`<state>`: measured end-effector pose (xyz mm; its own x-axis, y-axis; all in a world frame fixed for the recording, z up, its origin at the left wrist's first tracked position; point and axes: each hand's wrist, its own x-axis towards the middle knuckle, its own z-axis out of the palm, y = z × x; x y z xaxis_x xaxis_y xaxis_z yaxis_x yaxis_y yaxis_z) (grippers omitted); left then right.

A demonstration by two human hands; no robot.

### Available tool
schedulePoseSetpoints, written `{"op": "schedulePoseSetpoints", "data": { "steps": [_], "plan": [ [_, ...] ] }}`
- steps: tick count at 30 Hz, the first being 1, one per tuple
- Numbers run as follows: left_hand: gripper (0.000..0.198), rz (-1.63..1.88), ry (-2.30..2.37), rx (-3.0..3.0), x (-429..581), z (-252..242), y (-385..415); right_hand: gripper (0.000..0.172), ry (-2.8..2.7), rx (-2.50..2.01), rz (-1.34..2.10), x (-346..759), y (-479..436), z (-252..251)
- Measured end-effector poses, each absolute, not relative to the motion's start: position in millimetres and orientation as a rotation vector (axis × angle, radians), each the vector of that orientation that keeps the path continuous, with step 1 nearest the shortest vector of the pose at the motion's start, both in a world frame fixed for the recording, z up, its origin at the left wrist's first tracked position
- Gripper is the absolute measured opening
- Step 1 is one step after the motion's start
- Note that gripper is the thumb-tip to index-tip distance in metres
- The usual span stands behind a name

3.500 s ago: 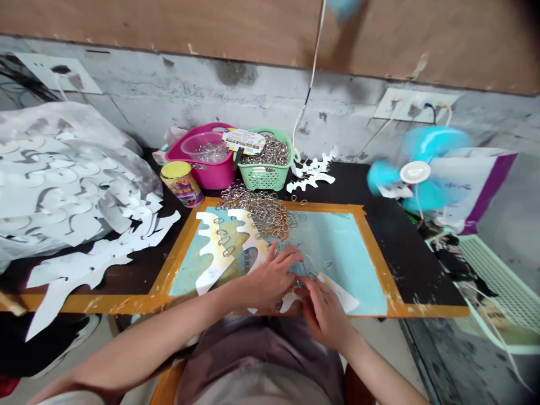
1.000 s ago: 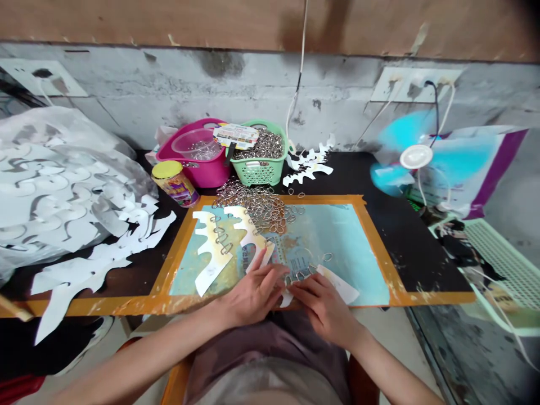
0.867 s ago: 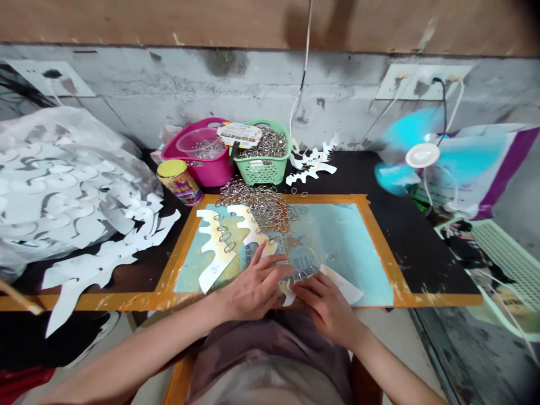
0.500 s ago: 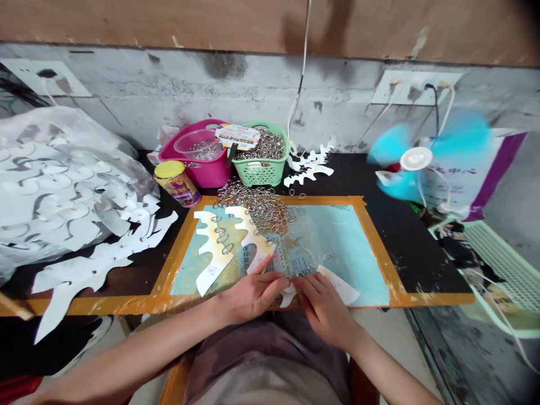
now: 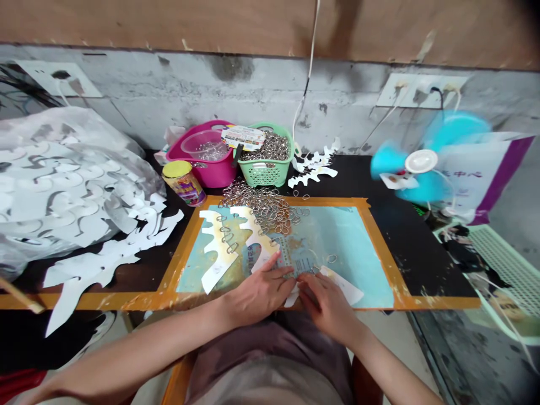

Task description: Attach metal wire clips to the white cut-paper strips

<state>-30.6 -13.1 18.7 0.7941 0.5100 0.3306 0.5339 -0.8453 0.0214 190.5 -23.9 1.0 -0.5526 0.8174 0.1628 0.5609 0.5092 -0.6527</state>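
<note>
My left hand (image 5: pixel 261 291) and my right hand (image 5: pixel 331 306) meet at the front edge of the mat, fingertips pinched together over a white notched cutout (image 5: pixel 292 298). Both hands are closed on it, and they cover most of its middle. A wider white end (image 5: pixel 343 286) shows beyond my right hand; whether it belongs to the same cutout I cannot tell. Left of my hands lie two more cutouts (image 5: pixel 219 247) (image 5: pixel 256 239) with oval metal rings along their notched edges and yellowish stains. Behind them spreads a pile of loose metal rings (image 5: pixel 270 205).
A pink basket (image 5: pixel 215 175) and a green basket (image 5: pixel 265 173) of rings stand at the back, beside a yellow-lidded can (image 5: pixel 184 184). A big plastic bag (image 5: pixel 63 185) of white cutouts fills the left. A blue fan (image 5: pixel 422 161) spins at the right, near a green tray (image 5: pixel 502 264).
The view has shifted slightly, so everything sits a little further right. My fingers have moved slightly at the cutout, with the left hand flatter over it. The fan blades have turned.
</note>
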Motion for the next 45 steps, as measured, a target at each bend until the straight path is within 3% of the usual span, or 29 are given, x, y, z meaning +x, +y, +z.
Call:
{"op": "schedulePoseSetpoints", "data": {
  "steps": [6,13,20,24,31,36,45],
  "plan": [
    [0.02,-0.536,-0.857,-2.888,-25,11,-10,0.009,-2.356,-1.133,0.704,187,-18,3],
    [0.021,-0.598,-0.785,-2.83,-31,3,-16,0.015,-2.544,-1.091,0.439,186,-20,1],
    [0.02,-0.716,-0.925,-2.857,-26,5,-13,0.002,-2.434,-1.171,0.472,182,-24,-3],
    [0.021,-0.678,-0.882,-2.833,-26,5,-13,0.013,-2.534,-1.163,0.356,181,-24,-2],
    [0.022,-0.436,-0.683,-2.733,-33,5,-30,0.013,-2.697,-1.055,0.206,185,-33,6],
    [0.04,-0.322,-0.837,-2.769,-34,3,-46,0.013,-2.585,-1.094,0.371,186,-26,18],
    [0.027,-0.737,-1.339,-2.758,-29,-1,-61,0.007,-2.545,-1.175,0.512,179,-6,23]
  ]
}}
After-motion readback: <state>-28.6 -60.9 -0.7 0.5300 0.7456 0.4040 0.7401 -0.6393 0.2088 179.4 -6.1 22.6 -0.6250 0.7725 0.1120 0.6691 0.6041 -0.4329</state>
